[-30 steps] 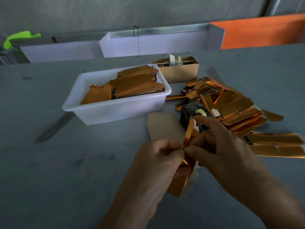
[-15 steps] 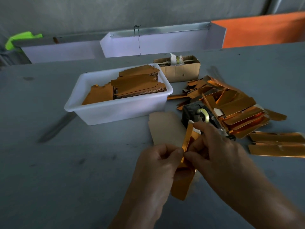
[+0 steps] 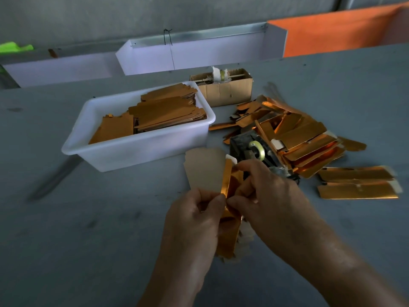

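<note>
While fingers of left hand (image 3: 194,220) and right hand (image 3: 273,196) pinch a gold card (image 3: 229,237) mid-fold, uneven pressure may crease it — crookedly.

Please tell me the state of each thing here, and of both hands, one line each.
Gold foil card blank: partly folded, held in both hands.
Left hand: pinches the blank.
Right hand: pinches the blank.
White plastic tub: open, part-filled with stacked gold blanks.
Brown cardboard box: top open.
Black tape dispenser: roll loaded.
Loose gold pieces: heaped on the grey table.
</note>
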The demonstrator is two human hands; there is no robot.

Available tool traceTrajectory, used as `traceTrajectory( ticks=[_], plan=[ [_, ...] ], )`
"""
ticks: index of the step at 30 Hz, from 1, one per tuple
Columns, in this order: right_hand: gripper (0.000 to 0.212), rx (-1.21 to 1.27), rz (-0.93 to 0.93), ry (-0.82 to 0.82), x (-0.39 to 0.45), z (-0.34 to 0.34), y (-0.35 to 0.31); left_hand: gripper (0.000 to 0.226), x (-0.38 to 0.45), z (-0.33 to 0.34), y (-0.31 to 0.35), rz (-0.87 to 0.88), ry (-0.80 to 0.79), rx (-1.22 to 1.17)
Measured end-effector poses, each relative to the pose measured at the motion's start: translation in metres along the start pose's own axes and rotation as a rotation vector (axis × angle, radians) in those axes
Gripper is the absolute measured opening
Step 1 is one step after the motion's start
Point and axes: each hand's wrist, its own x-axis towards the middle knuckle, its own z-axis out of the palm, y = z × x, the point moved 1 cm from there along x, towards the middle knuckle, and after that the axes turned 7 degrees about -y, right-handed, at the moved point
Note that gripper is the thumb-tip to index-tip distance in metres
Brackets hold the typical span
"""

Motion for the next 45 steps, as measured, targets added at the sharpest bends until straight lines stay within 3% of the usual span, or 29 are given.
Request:
traceTrajectory(
  ticks=[5, 9, 13, 15, 18, 21, 24, 28, 31, 34, 36, 40, 42, 45],
  plan=[
    [0.038, -0.031, 0.037, 0.046, 0.000, 0.000, -0.006, 0.020, -0.002, 0.006, -0.002, 0.085, 0.073, 0.061],
    [0.038, -0.056, 0.062, 0.055, 0.000, 0.002, -0.006, 0.018, -0.002, 0.001, -0.003, 0.076, 0.034, 0.054],
    [0.058, -0.141, 0.060, 0.150, 0.000, 0.000, -0.001, 0.017, -0.002, -0.005, -0.001, 0.077, 0.032, 0.016],
    [0.066, 0.022, 0.064, 0.109, -0.002, -0.003, 0.005, 0.016, -0.003, -0.006, 0.002, 0.061, -0.002, -0.031],
    [0.038, 0.458, 0.056, -0.029, -0.006, 0.002, 0.010, 0.015, -0.004, -0.008, 0.006, 0.025, -0.090, -0.056],
    [0.013, 0.540, 0.003, -0.083, -0.006, 0.001, 0.016, 0.016, -0.004, -0.011, 0.008, -0.034, -0.177, -0.113],
    [0.014, 0.581, -0.003, -0.190, -0.003, -0.009, 0.017, 0.013, -0.001, -0.017, 0.012, -0.068, -0.258, -0.120],
    [0.019, 0.497, -0.015, -0.264, 0.001, -0.021, 0.011, 0.016, 0.006, -0.024, 0.019, -0.061, -0.313, -0.074],
    [0.015, 0.332, -0.051, -0.131, 0.009, -0.038, 0.010, 0.015, 0.014, -0.028, 0.016, -0.009, -0.247, -0.034],
    [0.012, -0.004, -0.015, 0.170, 0.029, -0.066, 0.021, 0.020, 0.028, -0.042, -0.002, 0.116, 0.119, 0.533],
    [0.008, -0.181, 0.059, 0.280, 0.050, -0.081, 0.034, 0.026, 0.034, -0.045, -0.007, 0.099, 0.251, 0.864],
    [0.020, -0.512, 0.308, 0.083, 0.091, -0.082, 0.061, 0.043, 0.053, -0.034, -0.008, -0.082, 0.179, 0.737],
    [0.023, -0.482, 0.382, 0.099, 0.097, -0.078, 0.068, 0.042, 0.064, -0.030, -0.011, -0.112, 0.109, 0.735],
    [0.027, -0.362, 0.395, 0.235, 0.092, -0.073, 0.064, 0.026, 0.071, -0.030, -0.015, -0.152, 0.087, 0.516]
  ],
)
